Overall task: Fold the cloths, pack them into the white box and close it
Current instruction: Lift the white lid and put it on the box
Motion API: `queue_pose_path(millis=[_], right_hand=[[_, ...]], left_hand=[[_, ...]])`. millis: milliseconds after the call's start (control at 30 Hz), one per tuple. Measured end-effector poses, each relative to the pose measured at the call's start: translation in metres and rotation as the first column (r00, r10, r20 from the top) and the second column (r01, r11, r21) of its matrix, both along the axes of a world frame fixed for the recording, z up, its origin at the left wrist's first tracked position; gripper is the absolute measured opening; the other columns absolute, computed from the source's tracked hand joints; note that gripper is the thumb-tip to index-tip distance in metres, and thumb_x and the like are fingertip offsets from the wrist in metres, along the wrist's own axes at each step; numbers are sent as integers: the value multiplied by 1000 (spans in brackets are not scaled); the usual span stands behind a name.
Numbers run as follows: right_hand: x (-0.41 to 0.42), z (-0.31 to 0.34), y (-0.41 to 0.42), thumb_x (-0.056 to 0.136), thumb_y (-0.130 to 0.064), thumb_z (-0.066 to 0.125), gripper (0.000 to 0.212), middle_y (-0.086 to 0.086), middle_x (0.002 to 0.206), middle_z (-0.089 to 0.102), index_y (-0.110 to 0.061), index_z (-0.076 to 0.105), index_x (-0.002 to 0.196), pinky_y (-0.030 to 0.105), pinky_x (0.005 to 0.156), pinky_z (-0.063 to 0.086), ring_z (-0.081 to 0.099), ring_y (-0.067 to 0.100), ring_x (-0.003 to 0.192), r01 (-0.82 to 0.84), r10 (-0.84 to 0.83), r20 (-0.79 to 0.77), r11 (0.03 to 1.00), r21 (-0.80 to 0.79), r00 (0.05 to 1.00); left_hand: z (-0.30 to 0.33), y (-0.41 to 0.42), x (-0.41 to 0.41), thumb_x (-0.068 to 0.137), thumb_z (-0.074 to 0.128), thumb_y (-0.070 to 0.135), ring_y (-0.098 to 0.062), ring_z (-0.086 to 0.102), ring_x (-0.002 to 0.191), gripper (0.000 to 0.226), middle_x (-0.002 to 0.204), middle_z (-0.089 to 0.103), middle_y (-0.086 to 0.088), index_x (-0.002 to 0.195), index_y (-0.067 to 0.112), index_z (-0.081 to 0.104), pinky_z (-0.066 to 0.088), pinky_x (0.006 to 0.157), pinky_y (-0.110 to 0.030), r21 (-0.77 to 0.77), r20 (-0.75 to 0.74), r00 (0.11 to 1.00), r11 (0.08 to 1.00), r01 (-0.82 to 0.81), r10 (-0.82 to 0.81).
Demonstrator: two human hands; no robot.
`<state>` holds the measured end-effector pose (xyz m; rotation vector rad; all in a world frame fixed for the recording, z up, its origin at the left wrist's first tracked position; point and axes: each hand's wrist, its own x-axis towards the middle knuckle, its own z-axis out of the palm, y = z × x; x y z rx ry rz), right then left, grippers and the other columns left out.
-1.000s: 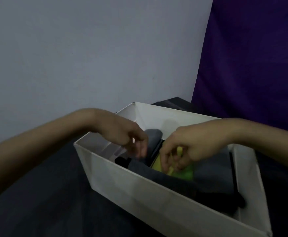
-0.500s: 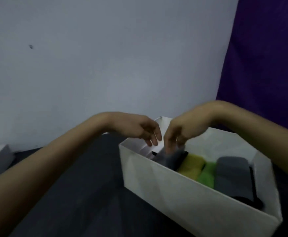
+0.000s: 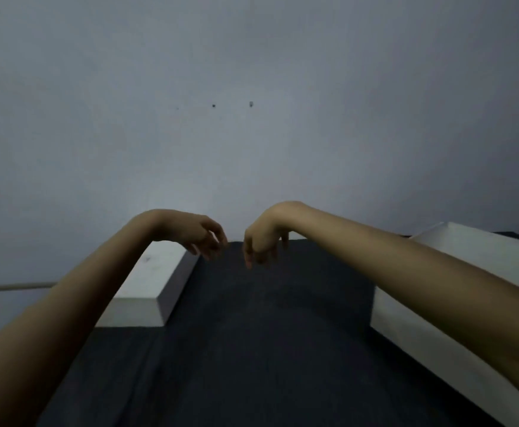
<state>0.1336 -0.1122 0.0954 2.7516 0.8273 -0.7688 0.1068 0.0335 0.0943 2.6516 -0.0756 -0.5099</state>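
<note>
Two hands empty | left hand (image 3: 201, 234) over lid (image 3: 147, 283) | white box (image 3: 467, 291) right

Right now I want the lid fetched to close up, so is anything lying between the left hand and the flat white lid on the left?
Nothing visible does. The left hand hovers empty just above the flat white lid's far corner.

White box (image 3: 455, 263) cut off at right edge
</note>
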Motion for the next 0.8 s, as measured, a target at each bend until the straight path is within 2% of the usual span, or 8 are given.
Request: queue_pose_path(millis=[167, 267, 367, 467, 533, 633, 700, 800], right_hand=[[-4, -38, 75, 97, -13, 39, 35, 9, 88, 56, 1, 51, 126, 31, 62, 46, 55, 24, 71, -128, 129, 59, 992, -12, 990], [-7, -60, 100, 96, -11, 42, 34, 14, 101, 51, 3, 49, 127, 31, 60, 45, 53, 25, 69, -174, 175, 33, 984, -23, 984], [-3, -69, 107, 96, -11, 42, 34, 18, 107, 54, 2, 48, 128, 34, 59, 46, 55, 25, 69, -144, 144, 2, 989, -42, 990], [4, -67, 100, 95, -8, 39, 36, 21, 118, 57, 3, 47, 128, 31, 62, 46, 51, 21, 65, -24, 26, 45, 999, -36, 999], [13, -67, 92, 94, -5, 37, 42, 19, 117, 56, 4, 41, 135, 28, 62, 45, 49, 19, 66, 91, -90, 128, 996, -5, 988], [24, -67, 77, 97, -12, 36, 44, 19, 138, 45, 0, 36, 140, 42, 100, 44, 52, 35, 116, 262, -257, 344, 964, 33, 903], [30, -67, 73, 98, -12, 36, 41, 20, 140, 44, 0, 41, 136, 51, 103, 41, 47, 38, 124, 309, -271, 451, 951, -12, 851], [36, -66, 64, 97, -12, 36, 39, 20, 139, 45, 0, 44, 134, 53, 101, 43, 48, 38, 123, 356, -326, 419, 935, 8, 847]], left_hand=[[-50, 102, 0, 94, 44, 34, -30, 49, 117, 50, 135, 48, -19, 130, -1, 42, 41, 97, -37, 328, 259, 882, 822, -465, 395], [-97, 157, -20, 89, 42, 53, -40, 31, 133, 76, 146, 30, -27, 139, -2, 25, 28, 110, -48, 213, 362, 644, 612, -761, 674], [-124, 177, -34, 85, 43, 60, -40, 27, 135, 90, 147, 27, -28, 141, -6, 19, 28, 110, -45, 63, 290, 539, 546, -835, 791], [-111, 168, -28, 85, 43, 60, -37, 38, 131, 85, 146, 35, -24, 140, -3, 26, 35, 105, -42, 171, 200, 618, 594, -786, 760], [-85, 150, -23, 85, 47, 56, -29, 58, 110, 76, 132, 52, -18, 135, -1, 35, 49, 90, -35, 188, -123, 753, 760, -622, 647], [-56, 119, -15, 84, 45, 58, -11, 69, 66, 51, 82, 71, -1, 99, 13, 64, 55, 58, -22, -1, -416, 850, 934, -356, 324], [-54, 114, -5, 84, 47, 56, -10, 69, 65, 51, 75, 72, 1, 99, 11, 65, 54, 57, -22, -63, -277, 905, 933, -353, 324], [-68, 126, 19, 89, 45, 51, -22, 62, 94, 62, 115, 63, -14, 128, 3, 47, 52, 79, -32, 6, 74, 880, 882, -472, 470]])
